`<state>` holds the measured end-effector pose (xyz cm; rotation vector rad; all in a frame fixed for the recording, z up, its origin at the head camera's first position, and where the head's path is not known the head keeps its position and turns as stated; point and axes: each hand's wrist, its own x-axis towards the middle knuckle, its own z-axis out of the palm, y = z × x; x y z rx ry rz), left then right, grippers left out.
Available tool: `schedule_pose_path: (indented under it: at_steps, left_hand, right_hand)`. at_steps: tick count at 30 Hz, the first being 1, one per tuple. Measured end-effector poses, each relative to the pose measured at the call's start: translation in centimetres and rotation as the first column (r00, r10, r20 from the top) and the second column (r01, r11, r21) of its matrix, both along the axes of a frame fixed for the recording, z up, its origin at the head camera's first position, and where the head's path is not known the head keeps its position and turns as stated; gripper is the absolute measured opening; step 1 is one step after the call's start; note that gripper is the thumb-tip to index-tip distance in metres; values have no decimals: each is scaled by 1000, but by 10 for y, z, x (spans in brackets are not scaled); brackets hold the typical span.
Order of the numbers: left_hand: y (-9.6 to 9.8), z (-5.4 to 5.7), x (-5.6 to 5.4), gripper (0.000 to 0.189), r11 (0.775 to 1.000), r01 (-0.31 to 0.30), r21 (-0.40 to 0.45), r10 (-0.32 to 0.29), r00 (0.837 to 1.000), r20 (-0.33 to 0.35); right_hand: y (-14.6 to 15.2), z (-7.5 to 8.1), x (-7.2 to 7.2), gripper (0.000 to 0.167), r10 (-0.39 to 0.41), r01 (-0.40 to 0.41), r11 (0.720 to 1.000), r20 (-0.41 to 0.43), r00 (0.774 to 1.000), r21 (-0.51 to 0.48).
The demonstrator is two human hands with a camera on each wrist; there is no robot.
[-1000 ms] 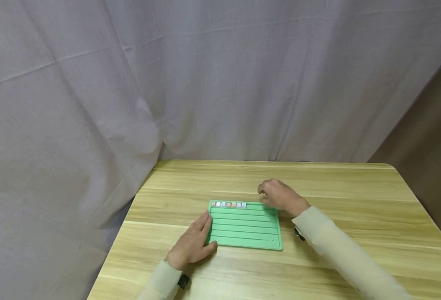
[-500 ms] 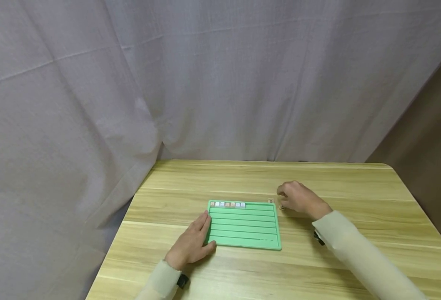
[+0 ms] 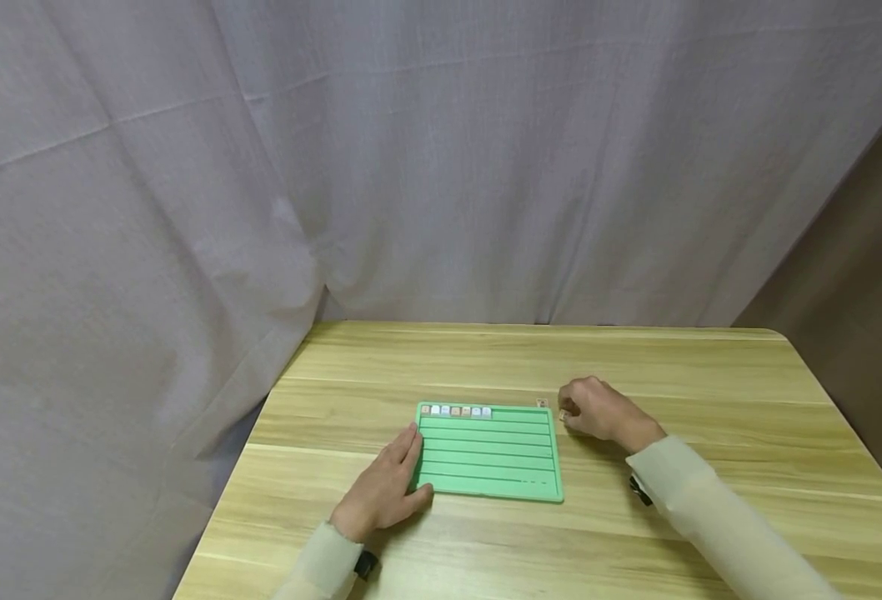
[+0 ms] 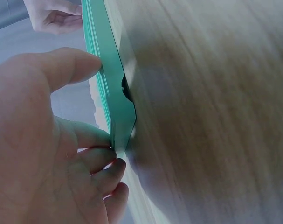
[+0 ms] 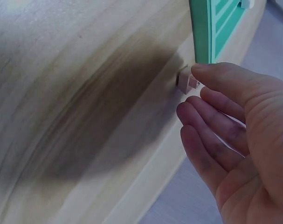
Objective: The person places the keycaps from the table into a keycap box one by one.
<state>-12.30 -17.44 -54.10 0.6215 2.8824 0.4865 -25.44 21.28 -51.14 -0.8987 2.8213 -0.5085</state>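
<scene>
A green ridged tray (image 3: 486,458) lies flat on the wooden table. My left hand (image 3: 384,487) rests at its left side, fingers along the edge and thumb at the near corner. In the left wrist view the fingertips touch the tray's green side wall (image 4: 115,93). Just off the tray's far right corner, my right hand (image 3: 602,410) pinches a small beige keycap (image 5: 184,80) between thumb and index finger, low at the tabletop. The other fingers are loosely bent. Another beige keycap (image 3: 542,402) sits by that corner.
White and beige keycaps (image 3: 456,411) stand in a row along the left part of the tray's top slot. Grey curtain (image 3: 441,167) hangs behind the table's far edge. Bare wood (image 3: 711,392) extends to the right of my right hand.
My right hand has moved right from the tray's far right corner, uncovering two beige keycaps, and lowered onto the nearer one. The left hand stays at the tray's left side.
</scene>
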Motion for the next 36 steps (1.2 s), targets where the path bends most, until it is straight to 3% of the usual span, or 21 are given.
schedule_pose_path:
  at_steps: [14,36]
  left_hand:
    - [3,2,3,84,1000,-12,2,12,999,32]
    - [1,4,0,83,1000,7,-6,-7,1000,28]
  right_hand:
    - [-1,-4,1,15,-21,21,1000,17,1000,10]
    - [4,14,1,13,11,-9,999,-47,999,37]
